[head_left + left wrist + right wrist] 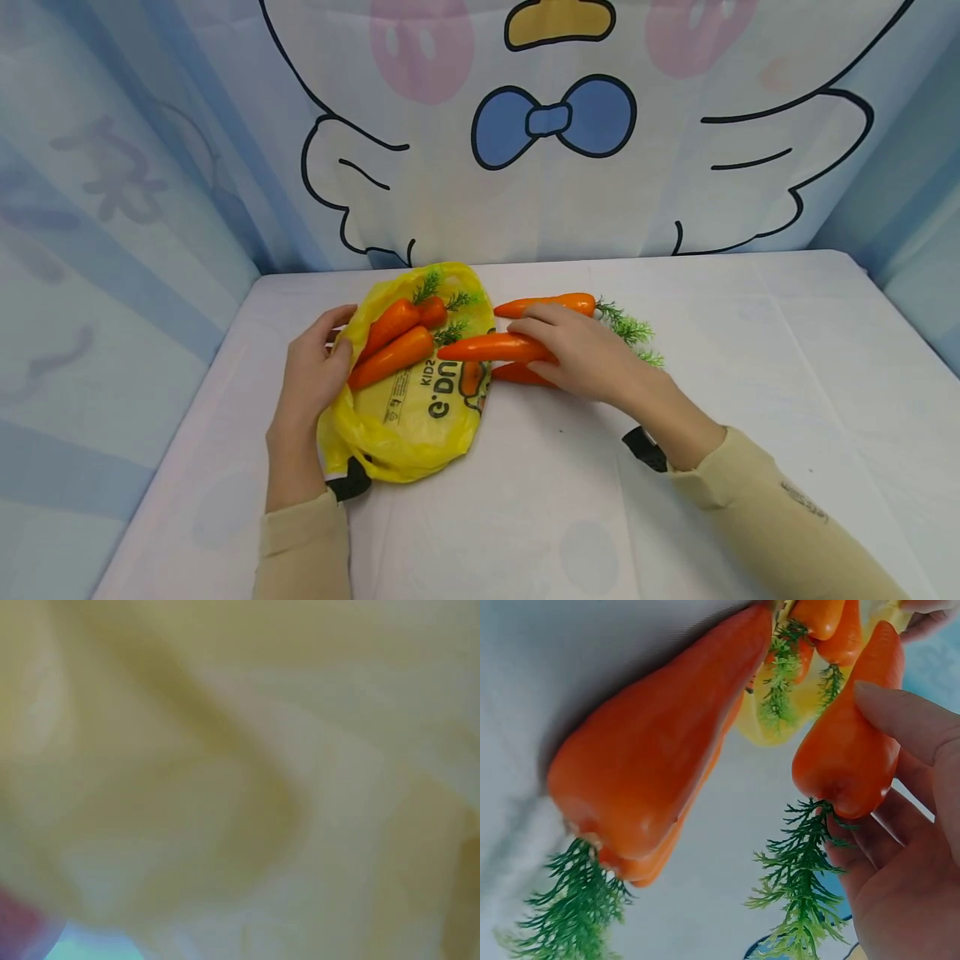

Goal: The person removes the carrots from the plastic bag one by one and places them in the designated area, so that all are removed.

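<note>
My right hand (581, 354) holds an orange toy carrot (487, 347) with green leaves, its tip pointing left over the edge of a yellow plastic bag (420, 446). In the right wrist view the thumb lies along this carrot (847, 757), fingers behind it. Two more carrots lie on the table by that hand, one beyond it (551, 304) and one partly under it (519, 375). My left hand (318, 367) grips the bag's left rim; some fingers are hidden. Three carrots (397, 354) lie inside the bag's opening. Blurred yellow plastic (240, 780) fills the left wrist view.
A white cloth covers the table (525, 517). Behind it hangs a curtain (555, 208) with a cartoon figure and blue bow tie. Blue patterned curtains (112, 250) flank the sides. Dark straps (645, 448) sit at both wrists.
</note>
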Motion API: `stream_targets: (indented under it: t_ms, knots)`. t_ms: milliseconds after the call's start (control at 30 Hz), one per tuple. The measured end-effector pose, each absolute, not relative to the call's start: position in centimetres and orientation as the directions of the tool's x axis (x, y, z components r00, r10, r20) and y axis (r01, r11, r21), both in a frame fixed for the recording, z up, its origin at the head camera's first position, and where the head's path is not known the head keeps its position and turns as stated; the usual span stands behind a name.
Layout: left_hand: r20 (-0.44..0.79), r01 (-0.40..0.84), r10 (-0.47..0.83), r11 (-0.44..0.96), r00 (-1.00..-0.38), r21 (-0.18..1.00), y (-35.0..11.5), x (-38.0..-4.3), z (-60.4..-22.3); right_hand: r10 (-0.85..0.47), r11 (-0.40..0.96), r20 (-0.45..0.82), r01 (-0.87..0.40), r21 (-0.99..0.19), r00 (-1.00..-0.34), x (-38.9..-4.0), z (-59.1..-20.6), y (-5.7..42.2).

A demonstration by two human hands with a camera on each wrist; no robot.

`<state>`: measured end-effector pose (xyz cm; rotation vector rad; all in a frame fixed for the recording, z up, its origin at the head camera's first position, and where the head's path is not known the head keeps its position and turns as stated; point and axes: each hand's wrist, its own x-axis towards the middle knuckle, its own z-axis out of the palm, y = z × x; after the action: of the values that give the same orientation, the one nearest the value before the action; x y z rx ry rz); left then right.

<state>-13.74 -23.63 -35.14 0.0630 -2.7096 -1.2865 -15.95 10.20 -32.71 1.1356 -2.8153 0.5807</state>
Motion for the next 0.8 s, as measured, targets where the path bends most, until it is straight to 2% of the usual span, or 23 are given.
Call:
stream_targets:
  t_ms: [467,800]
  knots:
    - [0.117,0.028,-0.101,0.630,-0.988,0.776,-23.6,-13.7,-35.3,-0.625,0.707,0.160,-0.641,-0.297,-0.764,-14.2,-33.7,13.0]
    - [0.121,0.033,-0.096,0.635,-0.988,0.772,-23.6,-13.7,-35.2,-0.648,0.670,0.263,-0.699,-0.248,-0.715,-13.2,-34.8,14.4]
